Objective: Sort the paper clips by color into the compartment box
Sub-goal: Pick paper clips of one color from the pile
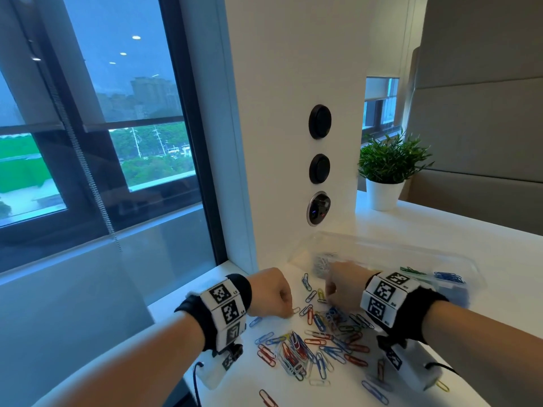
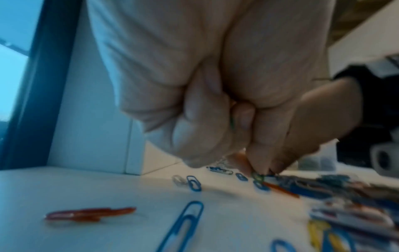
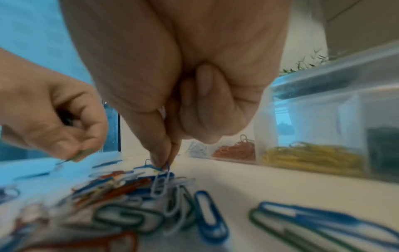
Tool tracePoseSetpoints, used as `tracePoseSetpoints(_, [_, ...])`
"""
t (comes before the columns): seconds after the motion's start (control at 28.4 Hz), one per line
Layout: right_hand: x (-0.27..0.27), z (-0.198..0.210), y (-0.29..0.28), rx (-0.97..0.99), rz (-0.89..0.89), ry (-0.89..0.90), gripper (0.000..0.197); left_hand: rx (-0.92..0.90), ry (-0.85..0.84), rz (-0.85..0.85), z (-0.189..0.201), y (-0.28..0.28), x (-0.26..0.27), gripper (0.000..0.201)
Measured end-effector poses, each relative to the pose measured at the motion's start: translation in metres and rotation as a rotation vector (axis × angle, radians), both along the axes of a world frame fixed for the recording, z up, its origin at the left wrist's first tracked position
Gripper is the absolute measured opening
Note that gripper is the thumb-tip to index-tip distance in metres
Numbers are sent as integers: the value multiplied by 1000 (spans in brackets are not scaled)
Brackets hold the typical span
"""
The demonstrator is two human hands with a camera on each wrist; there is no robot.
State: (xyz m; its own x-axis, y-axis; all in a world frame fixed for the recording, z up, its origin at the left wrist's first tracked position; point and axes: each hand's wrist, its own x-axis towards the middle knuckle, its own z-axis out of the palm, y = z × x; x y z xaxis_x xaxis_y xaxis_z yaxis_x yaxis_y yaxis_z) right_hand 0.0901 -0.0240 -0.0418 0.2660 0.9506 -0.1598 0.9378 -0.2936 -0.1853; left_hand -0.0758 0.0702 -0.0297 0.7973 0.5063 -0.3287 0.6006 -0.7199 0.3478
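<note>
Loose paper clips [image 1: 311, 339] in blue, red, green, yellow and white lie heaped on the white table [image 1: 440, 236]. My left hand [image 1: 289, 311] is curled at the pile's left edge, and a green clip [image 3: 84, 152] shows between its fingers. My right hand [image 3: 164, 163] pinches a blue clip [image 3: 158, 168] at the far side of the heap, and a pale clip [image 3: 159, 185] dangles from it. The clear compartment box [image 1: 388, 251] stands just behind my right hand [image 1: 330, 290]. It holds white [image 3: 196, 150], red [image 3: 235, 150], yellow [image 3: 311, 156], green [image 1: 411, 271] and blue [image 1: 449, 277] clips apart.
A white pillar with round black sockets [image 1: 319, 168] rises behind the pile. A potted plant [image 1: 388, 171] stands at the back right. The table's left edge runs beside the window [image 1: 102, 127]. Stray clips [image 1: 376, 392] lie near the front edge.
</note>
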Motion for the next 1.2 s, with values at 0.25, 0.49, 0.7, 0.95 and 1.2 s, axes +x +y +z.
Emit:
tracePoseSetpoints(0.25, [12,15,-32,76,-341,1182,18,-1021,-528,514,10,12,0,27])
tracePoseSetpoints(0.49, [13,21,-44,155,-354,1908,9,-1208,-749,593,11,10,16,31])
tracePoseSetpoints(0.7, [26,17,-48,161,-417,1683,11,-268,-376,329,2,18,43,27])
tracePoseSetpoints(0.95, [32,12,-62,143,-526,1583,11,273,-35,-100,-4,13,60,26])
tracePoseSetpoints(1.2, [33,5,-57,107,-572,1021,4,14,-242,-6,0,18,54,9])
